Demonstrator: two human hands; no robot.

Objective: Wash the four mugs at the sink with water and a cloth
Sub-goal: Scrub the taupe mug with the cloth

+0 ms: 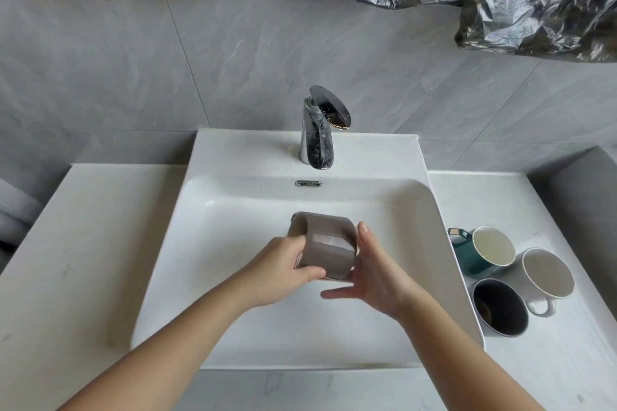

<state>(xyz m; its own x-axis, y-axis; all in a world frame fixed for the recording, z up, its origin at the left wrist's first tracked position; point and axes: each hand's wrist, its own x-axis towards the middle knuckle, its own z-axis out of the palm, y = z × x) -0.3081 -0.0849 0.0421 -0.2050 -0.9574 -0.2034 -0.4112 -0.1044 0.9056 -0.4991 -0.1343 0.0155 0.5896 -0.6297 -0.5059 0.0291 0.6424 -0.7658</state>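
Mug [329, 245], taupe smooth cylinder, sideways over glossy basin [233, 310] | left grip [283, 265] clasps it | right grip [375, 272] flat-fingered at its base

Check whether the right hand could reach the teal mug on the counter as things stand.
Probably yes. The right hand lies open against the brown mug, which the left hand grips, so it is free. The teal mug stands just beyond the sink rim with nothing between.
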